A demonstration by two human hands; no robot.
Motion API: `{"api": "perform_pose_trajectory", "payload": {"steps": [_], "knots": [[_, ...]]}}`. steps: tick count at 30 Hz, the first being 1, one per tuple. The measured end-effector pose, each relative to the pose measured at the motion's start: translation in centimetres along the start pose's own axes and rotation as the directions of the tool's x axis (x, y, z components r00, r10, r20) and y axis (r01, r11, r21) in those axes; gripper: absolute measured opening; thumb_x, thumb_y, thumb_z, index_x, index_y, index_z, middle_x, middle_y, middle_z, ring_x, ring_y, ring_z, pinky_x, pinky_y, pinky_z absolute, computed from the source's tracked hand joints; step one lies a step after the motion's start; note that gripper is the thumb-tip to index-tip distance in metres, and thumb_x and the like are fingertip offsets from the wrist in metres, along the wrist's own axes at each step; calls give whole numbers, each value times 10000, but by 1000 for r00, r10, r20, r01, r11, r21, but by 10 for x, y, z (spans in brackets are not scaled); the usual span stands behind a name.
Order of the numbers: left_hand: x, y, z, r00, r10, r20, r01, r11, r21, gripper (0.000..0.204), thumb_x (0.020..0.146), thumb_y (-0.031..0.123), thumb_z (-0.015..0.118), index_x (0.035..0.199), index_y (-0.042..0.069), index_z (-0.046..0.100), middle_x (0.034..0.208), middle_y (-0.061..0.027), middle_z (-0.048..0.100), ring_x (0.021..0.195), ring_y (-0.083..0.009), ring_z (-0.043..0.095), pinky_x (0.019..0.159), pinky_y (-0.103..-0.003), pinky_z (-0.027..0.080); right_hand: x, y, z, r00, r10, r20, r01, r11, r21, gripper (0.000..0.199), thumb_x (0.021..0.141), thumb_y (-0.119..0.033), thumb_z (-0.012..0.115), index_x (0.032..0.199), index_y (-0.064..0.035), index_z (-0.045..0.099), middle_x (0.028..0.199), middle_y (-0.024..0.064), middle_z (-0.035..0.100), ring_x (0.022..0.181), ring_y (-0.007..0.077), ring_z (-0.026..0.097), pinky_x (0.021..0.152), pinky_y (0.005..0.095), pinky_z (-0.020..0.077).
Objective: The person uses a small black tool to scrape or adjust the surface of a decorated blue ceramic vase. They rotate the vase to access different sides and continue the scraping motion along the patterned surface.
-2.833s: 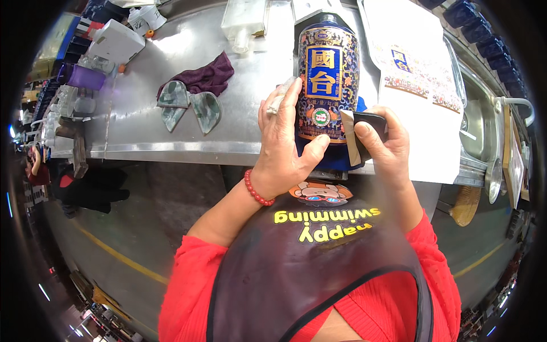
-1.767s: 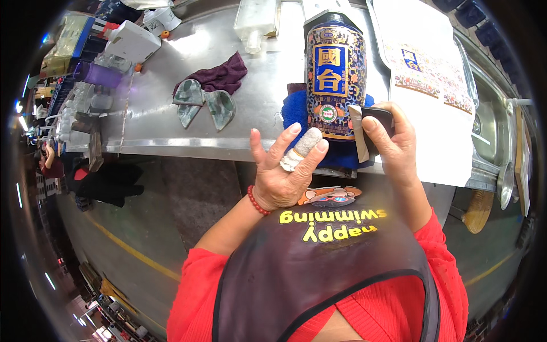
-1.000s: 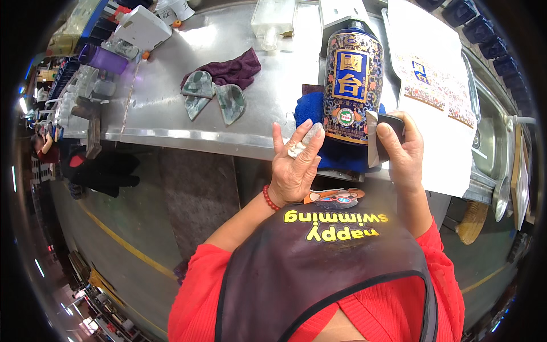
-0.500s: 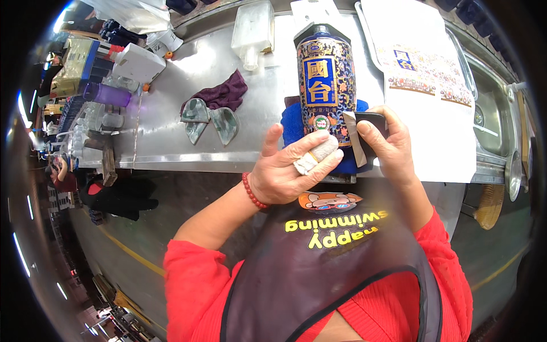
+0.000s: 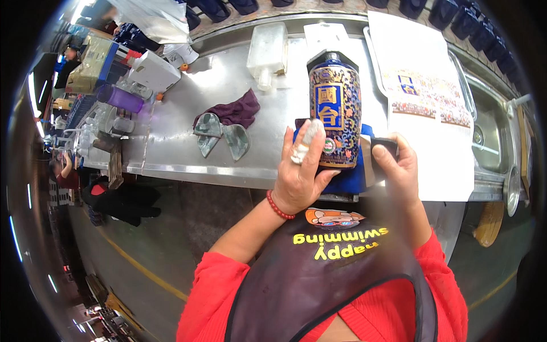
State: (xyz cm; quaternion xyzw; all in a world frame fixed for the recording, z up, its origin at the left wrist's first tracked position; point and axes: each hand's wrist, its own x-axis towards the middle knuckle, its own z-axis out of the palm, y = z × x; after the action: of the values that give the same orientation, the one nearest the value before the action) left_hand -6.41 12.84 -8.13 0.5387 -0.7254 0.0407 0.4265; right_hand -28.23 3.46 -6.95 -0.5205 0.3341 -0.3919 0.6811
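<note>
Bottle: the blue and gold patterned bottle is lying just right of centre in the frame, its neck pointing to the upper edge and its base toward the wearer.
Steadying the bottle: the left hand should probably be bracing lightly and evenly, so that the rounded body is not rolling on the blue cloth.
Handling the block: the right hand would do well to be gripping the dark block firmly while its corners are staying off the printed surface.
Left fingers: they are spreading apart over the bottle's lower left, one wearing a white wrap; the thumb is lying near the base, and how hard they are pressing, I cannot tell.
Right fingers: they are clamping the dark block between thumb and fingers, just right of the bottle's lower end.
Pale strip: a tan strip is standing between block and bottle; whether it is touching the bottle, I cannot tell.
Printed sheets: patterned labels are lying on white paper at the upper right.
Worktop left: a purple cloth and green mottled pieces are lying together on the metal worktop, well apart from the left fingers.
</note>
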Motion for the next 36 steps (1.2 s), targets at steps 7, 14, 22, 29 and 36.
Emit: {"api": "perform_pose_trajectory", "payload": {"steps": [7,14,22,29,36], "knots": [[-21,7,-4,975,222,25,-220,934,281,324,957,172,635,1270,207,710,1203,9,755,1349,-222,581,1273,-553,62,2,5,3,1000,24,-20,-24,1000,-2,159,968,-151,736,1035,-37,646,884,-30,652,803,30,566,716,195,464],[3,10,-3,930,365,42,-365,910,197,301,921,316,645,1195,219,721,1084,24,752,1265,-170,612,1278,-560,81,1,7,1,999,39,-31,-39,999,-22,170,965,-163,739,1034,-48,635,888,-32,656,799,29,577,706,191,465],[-2,11,5,938,344,-33,-331,923,198,274,903,379,695,1134,241,750,1102,60,739,1198,-167,611,1275,-558,122,1,1,8,997,19,-73,-21,1000,-17,153,970,-147,734,1033,-59,626,886,-37,656,790,23,575,710,190,467],[-21,-2,-3,976,183,-118,-169,979,118,256,899,234,714,1151,207,758,1158,74,718,1177,-232,594,1261,-549,187,10,-13,12,998,-60,-19,55,977,-207,179,958,-135,744,1043,-29,627,920,-15,663,822,41,588,735,201,483],[0,-19,-16,985,166,48,-165,986,-17,303,977,347,639,1234,222,741,1208,55,707,1284,-243,511,1251,-550,187,22,-17,7,996,-44,-72,30,982,-187,174,957,-142,742,1042,-31,638,890,-16,665,835,41,582,731,217,488]]}}
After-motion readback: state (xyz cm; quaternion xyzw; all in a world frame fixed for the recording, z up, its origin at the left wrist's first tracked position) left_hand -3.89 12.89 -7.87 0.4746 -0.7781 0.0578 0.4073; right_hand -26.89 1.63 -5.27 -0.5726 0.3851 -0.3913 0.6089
